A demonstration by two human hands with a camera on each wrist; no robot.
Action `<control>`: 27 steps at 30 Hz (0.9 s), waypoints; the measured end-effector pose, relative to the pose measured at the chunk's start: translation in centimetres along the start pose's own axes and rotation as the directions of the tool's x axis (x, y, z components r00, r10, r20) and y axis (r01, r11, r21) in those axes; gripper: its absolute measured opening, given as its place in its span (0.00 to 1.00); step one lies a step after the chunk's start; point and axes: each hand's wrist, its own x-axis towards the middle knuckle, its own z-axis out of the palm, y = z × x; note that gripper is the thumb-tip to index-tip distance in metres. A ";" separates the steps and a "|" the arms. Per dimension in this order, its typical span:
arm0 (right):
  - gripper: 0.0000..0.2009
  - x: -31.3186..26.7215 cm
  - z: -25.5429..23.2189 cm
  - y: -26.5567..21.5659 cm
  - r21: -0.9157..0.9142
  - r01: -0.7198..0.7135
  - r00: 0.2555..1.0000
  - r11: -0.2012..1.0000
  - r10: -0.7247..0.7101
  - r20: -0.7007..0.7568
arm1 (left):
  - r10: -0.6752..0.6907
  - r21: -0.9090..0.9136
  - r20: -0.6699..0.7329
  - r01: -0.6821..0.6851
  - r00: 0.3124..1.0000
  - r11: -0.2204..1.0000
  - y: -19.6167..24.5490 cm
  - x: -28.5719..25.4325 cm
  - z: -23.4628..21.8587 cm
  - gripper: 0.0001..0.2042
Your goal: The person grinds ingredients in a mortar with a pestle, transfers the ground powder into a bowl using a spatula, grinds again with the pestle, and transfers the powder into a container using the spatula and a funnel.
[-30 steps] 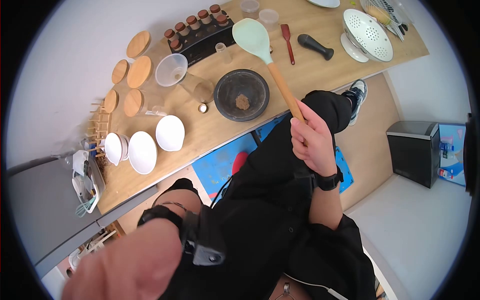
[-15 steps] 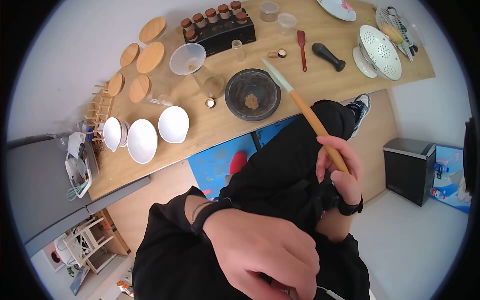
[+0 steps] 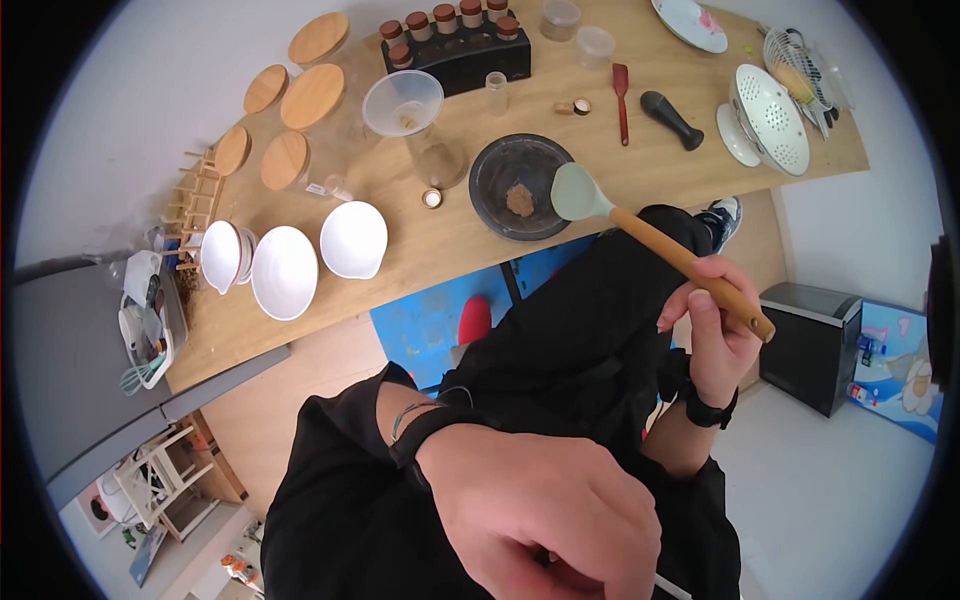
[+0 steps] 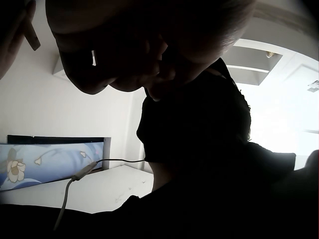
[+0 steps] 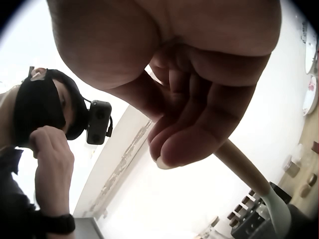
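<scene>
My right hand (image 3: 722,335) holds a spoon with a mint-green head (image 3: 580,194) and a wooden handle (image 3: 670,247) near the handle's end. The spoon's head overlaps the right rim of a dark mortar (image 3: 491,190) in the head view. Inside the mortar lies a small heap of brown powder (image 3: 520,200). My left hand (image 3: 540,500) is raised close to the head camera, its fingers curled with nothing visible in them. The right wrist view shows that left hand (image 5: 52,164) in front of the masked face.
White bowls (image 3: 285,273) stand at the table's left, wooden-lidded jars (image 3: 313,96) behind them. A clear container (image 3: 403,103) and a black spice rack (image 3: 465,62) are near the mortar. A red spatula (image 3: 621,105), a dark pestle (image 3: 672,120) and a white colander (image 3: 772,120) lie right.
My left hand has come up from the lower left to the lower middle. My right hand has shifted right and turned the spoon; its head has dropped toward the mortar's right rim.
</scene>
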 end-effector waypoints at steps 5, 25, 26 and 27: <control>0.10 1.7 0.5 0.8 -0.296 0.141 0.989 0.945 -0.145 0.008 | -0.313 0.352 -0.077 0.320 0.946 0.880 1.9 -1.5 -3.7 0.02; 0.07 2.1 2.7 5.4 -0.429 0.158 0.974 0.889 -0.212 -0.079 | 0.229 0.536 -0.831 0.839 0.507 0.092 1.2 -10.7 -20.4 0.11; 0.07 1.8 2.6 6.1 -0.328 0.127 0.969 0.936 -0.188 -0.162 | 0.221 0.552 -0.824 0.828 0.522 0.098 0.8 -10.5 -20.6 0.12; 0.07 1.7 2.4 6.7 -0.323 0.126 0.968 0.938 -0.187 -0.167 | 0.218 0.552 -0.823 0.829 0.524 0.092 0.5 -10.3 -20.7 0.12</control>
